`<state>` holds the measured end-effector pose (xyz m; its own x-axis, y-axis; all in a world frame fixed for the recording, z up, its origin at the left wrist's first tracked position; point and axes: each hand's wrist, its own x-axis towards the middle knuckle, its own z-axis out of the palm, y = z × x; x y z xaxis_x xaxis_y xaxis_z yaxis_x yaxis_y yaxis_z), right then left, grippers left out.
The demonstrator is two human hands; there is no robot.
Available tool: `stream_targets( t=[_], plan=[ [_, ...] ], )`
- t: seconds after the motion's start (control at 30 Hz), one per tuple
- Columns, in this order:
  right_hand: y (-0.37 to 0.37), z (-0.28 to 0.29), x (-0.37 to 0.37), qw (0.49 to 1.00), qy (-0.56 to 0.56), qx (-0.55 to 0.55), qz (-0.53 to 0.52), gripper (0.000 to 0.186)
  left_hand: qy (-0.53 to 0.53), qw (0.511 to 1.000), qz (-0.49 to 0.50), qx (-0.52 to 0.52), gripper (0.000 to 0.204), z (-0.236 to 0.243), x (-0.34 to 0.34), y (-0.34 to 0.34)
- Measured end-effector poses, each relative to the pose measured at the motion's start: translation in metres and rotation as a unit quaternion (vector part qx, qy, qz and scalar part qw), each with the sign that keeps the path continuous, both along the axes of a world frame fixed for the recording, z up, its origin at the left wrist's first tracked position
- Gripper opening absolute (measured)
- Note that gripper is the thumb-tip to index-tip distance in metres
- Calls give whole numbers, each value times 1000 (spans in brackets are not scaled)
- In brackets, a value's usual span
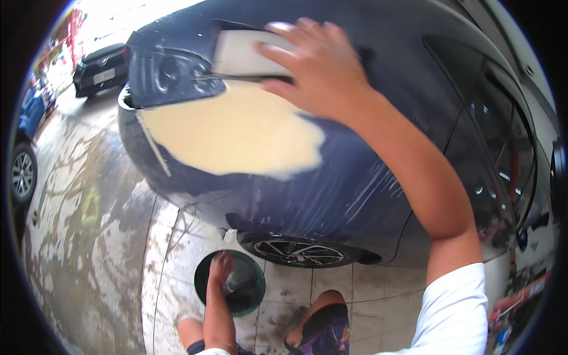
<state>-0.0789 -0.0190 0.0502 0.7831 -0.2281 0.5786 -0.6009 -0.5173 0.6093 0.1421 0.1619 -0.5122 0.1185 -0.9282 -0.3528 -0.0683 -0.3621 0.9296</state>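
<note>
My right hand (319, 68) reaches over the front of a dark blue car (331, 195), its fingers spread across a pale, flat rectangular block (248, 54). The block lies at the bonnet edge, beside the headlight (171, 77). Just below it, a smooth cream-coloured filler patch (231, 130) covers part of the fender, with whitish wet streaks on the paint around it. Lower down, my left hand (221, 267) is over a dark green bucket (261, 290) with its fingers curled in. Whether anything is in those fingers is hidden.
The car's front wheel (302, 251) stands right of the bucket, on stained pale floor tiles (284, 290). Wet concrete (89, 207) stretches to the left. Another dark car (100, 71) and a blue vehicle (32, 112) are parked beyond. Assorted clutter (520, 302) lies at the right.
</note>
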Motion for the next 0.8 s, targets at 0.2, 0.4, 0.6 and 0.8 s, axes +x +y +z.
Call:
stream_targets(
  t=[0.2, 0.4, 0.6, 0.8],
  plan=[
    [44, 33, -88, 984, -105, 91, -113, 59, -120, 838, 208, -489, 27, 404, -168, -78],
    [69, 59, -109, 980, -68, 136, -128, 66, -255, 764, 271, -527, 48, 516, -120, -159],
    [40, 32, -98, 985, -32, 147, -89, 61, -168, 780, 450, -400, 42, 475, -148, -167],
    [0, 11, -5, 996, 1, 89, -7, 43, 279, 726, 580, -244, 13, 318, -187, -82]
  ],
)
